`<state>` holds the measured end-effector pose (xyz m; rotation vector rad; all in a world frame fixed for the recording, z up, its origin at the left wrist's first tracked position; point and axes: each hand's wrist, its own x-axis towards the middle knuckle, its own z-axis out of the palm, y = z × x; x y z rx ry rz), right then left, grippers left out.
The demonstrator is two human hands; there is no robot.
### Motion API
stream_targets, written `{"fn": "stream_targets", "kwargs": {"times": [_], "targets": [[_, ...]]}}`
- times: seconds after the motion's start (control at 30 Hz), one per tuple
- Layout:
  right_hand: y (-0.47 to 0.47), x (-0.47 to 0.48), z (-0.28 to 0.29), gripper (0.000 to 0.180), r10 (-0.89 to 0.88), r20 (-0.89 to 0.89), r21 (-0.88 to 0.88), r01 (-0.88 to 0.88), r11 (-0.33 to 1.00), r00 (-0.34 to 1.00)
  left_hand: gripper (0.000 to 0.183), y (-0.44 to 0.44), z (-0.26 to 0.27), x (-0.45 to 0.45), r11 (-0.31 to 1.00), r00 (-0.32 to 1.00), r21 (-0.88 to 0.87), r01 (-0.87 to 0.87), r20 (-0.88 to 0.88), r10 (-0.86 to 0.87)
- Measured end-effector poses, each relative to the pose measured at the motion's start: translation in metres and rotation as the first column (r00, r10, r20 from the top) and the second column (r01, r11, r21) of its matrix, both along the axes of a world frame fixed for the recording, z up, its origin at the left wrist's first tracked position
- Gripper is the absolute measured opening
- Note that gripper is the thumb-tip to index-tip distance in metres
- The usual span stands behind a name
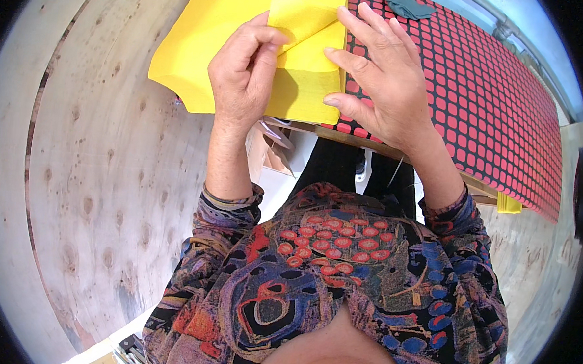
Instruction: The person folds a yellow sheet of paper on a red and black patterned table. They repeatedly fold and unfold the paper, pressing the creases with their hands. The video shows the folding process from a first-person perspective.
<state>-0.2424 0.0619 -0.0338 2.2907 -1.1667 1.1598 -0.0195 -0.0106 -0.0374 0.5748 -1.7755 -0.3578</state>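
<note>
Yellow fabric (236, 1), in a stack or folded layers, lies on the table before me, its near edge by the table's front. My left hand (246, 63) pinches a small yellow fabric piece (295, 21) between thumb and forefinger. That piece is raised over the larger yellow fabric, with a diagonal fold across it. My right hand (383, 75) hovers by the right edge of the yellow fabric, fingers spread. One of its fingertips is close to the small piece's upper right corner; contact there cannot be made out.
A red-and-black checked cover (473, 102) spreads over the table to the right. A dark green cloth (409, 5) lies at its far side. Plywood panels (109, 172) stretch along the left. More yellow material (509, 203) shows below the table's right edge.
</note>
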Motion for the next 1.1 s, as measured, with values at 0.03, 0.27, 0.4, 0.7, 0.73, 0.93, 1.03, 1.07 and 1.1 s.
{"fn": "stream_targets", "kwargs": {"times": [0.03, 0.27, 0.4, 0.7, 0.73, 0.93, 1.03, 1.07, 1.1], "targets": [[-0.001, 0.001, -0.001, 0.05, -0.004, -0.011, 0.007, 0.004, 1.0, 1.0, 0.007, 0.001, 0.002, 0.002, 0.999, 0.999, 0.028, 0.019, 0.035, -0.02], [-0.012, 0.007, -0.003, 0.053, 0.047, 0.027, -0.002, -0.047, 0.999, 0.999, 0.023, 0.011, 0.01, 0.012, 0.988, 0.979, 0.129, 0.079, 0.175, -0.101], [-0.009, 0.005, -0.003, 0.051, 0.052, 0.07, 0.003, -0.053, 0.999, 0.996, 0.027, 0.007, 0.007, 0.009, 0.986, 0.986, 0.162, 0.048, 0.149, -0.072], [-0.008, -0.013, -0.007, 0.048, 0.066, 0.252, -0.047, -0.055, 0.997, 0.966, 0.046, 0.026, 0.02, -0.011, 0.989, 0.978, 0.068, -0.135, 0.167, 0.122], [-0.007, -0.015, -0.008, 0.046, 0.073, 0.253, -0.069, -0.057, 0.996, 0.965, 0.044, 0.027, 0.024, -0.012, 0.985, 0.952, -0.011, -0.17, 0.256, 0.167], [-0.001, -0.023, -0.008, 0.041, 0.031, 0.261, -0.021, -0.026, 0.999, 0.965, 0.029, 0.023, 0.037, -0.015, 0.903, 0.768, -0.354, -0.243, 0.498, 0.402], [0.0, -0.025, -0.009, 0.038, 0.008, 0.258, 0.019, -0.014, 1.0, 0.966, 0.022, 0.018, 0.042, -0.014, 0.89, 0.743, -0.388, -0.238, 0.518, 0.424], [-0.001, -0.026, -0.008, 0.038, 0.011, 0.259, 0.034, -0.02, 0.999, 0.966, 0.019, 0.017, 0.042, -0.012, 0.897, 0.745, -0.369, -0.242, 0.522, 0.416], [-0.002, -0.028, -0.006, 0.038, 0.015, 0.262, 0.046, -0.027, 0.999, 0.965, 0.016, 0.014, 0.044, -0.011, 0.901, 0.749, -0.357, -0.246, 0.521, 0.41]]}}
